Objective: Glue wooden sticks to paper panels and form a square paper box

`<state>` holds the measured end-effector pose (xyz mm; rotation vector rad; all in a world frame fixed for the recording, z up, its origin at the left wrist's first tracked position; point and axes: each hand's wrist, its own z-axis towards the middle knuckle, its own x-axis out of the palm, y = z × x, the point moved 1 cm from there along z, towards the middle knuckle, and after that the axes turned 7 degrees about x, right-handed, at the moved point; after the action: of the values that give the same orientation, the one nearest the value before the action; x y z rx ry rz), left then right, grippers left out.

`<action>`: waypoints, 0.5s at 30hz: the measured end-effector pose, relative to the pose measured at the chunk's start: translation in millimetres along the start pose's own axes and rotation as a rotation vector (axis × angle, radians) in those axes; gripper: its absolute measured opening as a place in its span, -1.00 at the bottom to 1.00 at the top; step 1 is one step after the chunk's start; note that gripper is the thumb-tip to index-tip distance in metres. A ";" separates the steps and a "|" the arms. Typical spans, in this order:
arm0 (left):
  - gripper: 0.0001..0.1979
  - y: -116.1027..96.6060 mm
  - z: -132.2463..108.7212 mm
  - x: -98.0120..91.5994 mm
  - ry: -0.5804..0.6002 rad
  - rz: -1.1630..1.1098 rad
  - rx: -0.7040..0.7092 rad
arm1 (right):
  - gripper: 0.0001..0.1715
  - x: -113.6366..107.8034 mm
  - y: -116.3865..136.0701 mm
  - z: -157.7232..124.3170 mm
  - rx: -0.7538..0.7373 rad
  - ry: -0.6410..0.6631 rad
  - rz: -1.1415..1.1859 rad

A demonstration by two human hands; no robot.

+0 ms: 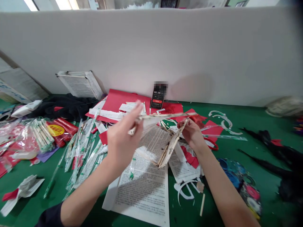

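Right fingers (188, 126) pinch the frame's edge; left fingers (135, 111), blurred and part-curled, meet its upper stick, their grip impossible to tell. Over the green worktop (232, 148), this paper-and-stick frame (174, 146) seems mid-adjustment; the next move likely calls for steadying its corners. At left, a clear bag (20, 130) holds bundled sticks (41, 138); slim plastic sleeves (55, 175) lie nearby, contents mostly unclear.

the right hand (192, 134) holds a paper-covered frame (163, 143) over a printed sheet (144, 192), the blurred left hand (125, 135) beside the frame.
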<state>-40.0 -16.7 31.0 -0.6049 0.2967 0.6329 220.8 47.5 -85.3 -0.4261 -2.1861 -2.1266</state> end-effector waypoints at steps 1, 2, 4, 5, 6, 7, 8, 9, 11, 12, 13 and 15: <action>-0.76 7.2 2.3 -2.7 -0.041 -0.008 -0.097 | -0.70 -0.7 0.5 -0.7 -0.003 -0.002 0.001; -0.85 16.4 4.5 -5.3 -0.069 -0.026 -0.186 | -0.71 -1.0 1.1 -1.5 -0.006 -0.003 0.003; -0.91 40.5 7.5 -8.5 -0.112 -0.049 -0.313 | -0.72 -0.6 2.4 -3.0 -0.006 0.001 0.010; -0.83 54.7 7.4 -8.6 -0.142 -0.063 -0.369 | -0.73 -0.1 3.0 -3.6 -0.006 0.005 0.017; -0.81 69.5 6.1 -7.3 -0.167 -0.092 -0.413 | -0.73 0.5 3.5 -4.1 -0.005 0.008 0.025; -0.83 84.0 3.6 -4.9 -0.195 -0.132 -0.462 | -0.73 1.1 3.9 -4.4 -0.004 0.010 0.034; -0.83 97.7 0.0 -1.4 -0.212 -0.174 -0.514 | -0.73 1.6 4.2 -4.6 -0.004 0.012 0.043; -0.82 109.6 -4.4 2.7 -0.244 -0.232 -0.555 | -0.73 2.0 4.3 -4.7 -0.003 0.014 0.052; -0.77 127.1 -14.2 11.5 -0.266 -0.383 -0.647 | -0.74 2.5 4.1 -4.6 0.002 0.018 0.068; -0.74 132.7 -19.1 15.3 -0.265 -0.437 -0.690 | -0.74 2.6 3.9 -4.6 0.005 0.019 0.076; -0.70 136.3 -23.6 18.5 -0.255 -0.481 -0.724 | -0.75 2.6 3.6 -4.5 0.008 0.018 0.085; -0.65 139.9 -30.7 22.5 -0.220 -0.517 -0.758 | -0.75 2.3 2.9 -4.4 0.013 0.016 0.102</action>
<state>-113.1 65.0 -63.8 -1.2737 -0.3270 0.2852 218.7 43.6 -81.7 -0.5060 -2.1201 -2.0552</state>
